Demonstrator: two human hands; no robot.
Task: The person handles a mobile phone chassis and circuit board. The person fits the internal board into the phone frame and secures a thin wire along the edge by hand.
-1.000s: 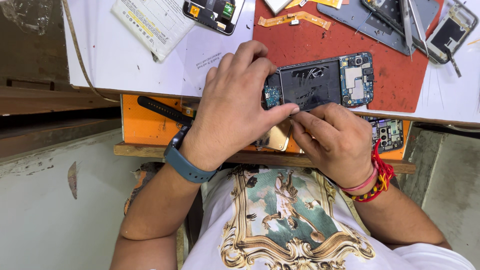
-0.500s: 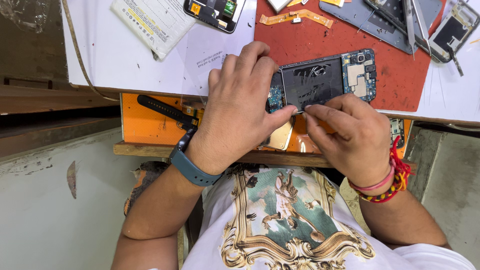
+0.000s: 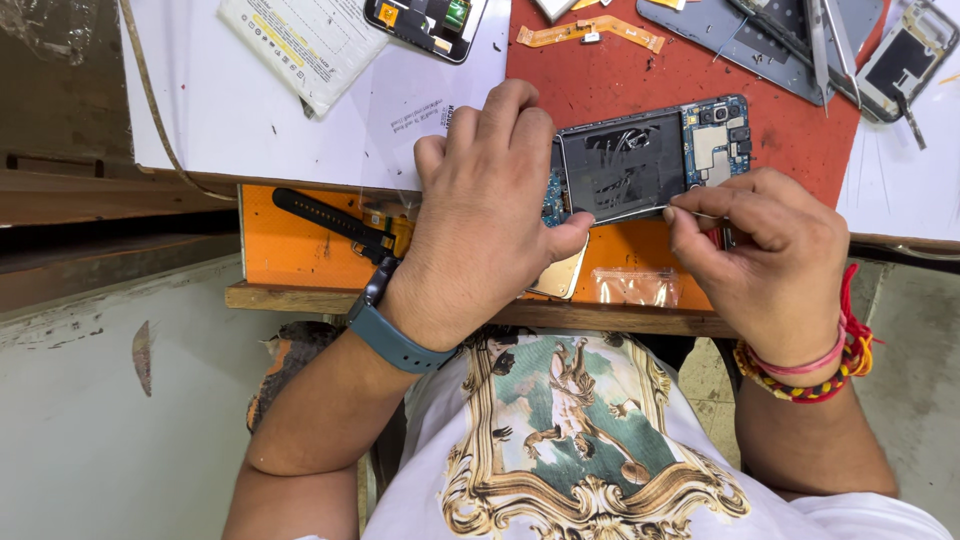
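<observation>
An opened phone (image 3: 650,160), back cover off, lies on a red mat (image 3: 780,120) with its dark battery and circuit board showing. My left hand (image 3: 490,215) rests over the phone's left end and holds it down, thumb against the near edge. My right hand (image 3: 765,255) pinches a thin metal tool (image 3: 640,213), whose tip lies along the phone's near edge by the battery. A blue band sits on my left wrist, red and beaded bands on my right.
Another opened phone (image 3: 425,20) and a white booklet (image 3: 300,40) lie on white paper at the back left. An orange flex cable (image 3: 590,32), a grey phone frame (image 3: 770,50) and tweezers sit at the back. An orange drawer (image 3: 300,250) below holds a black strap.
My right hand has slid to the right along the phone's near edge with the thin tool. The left hand stays over the phone's left end.
</observation>
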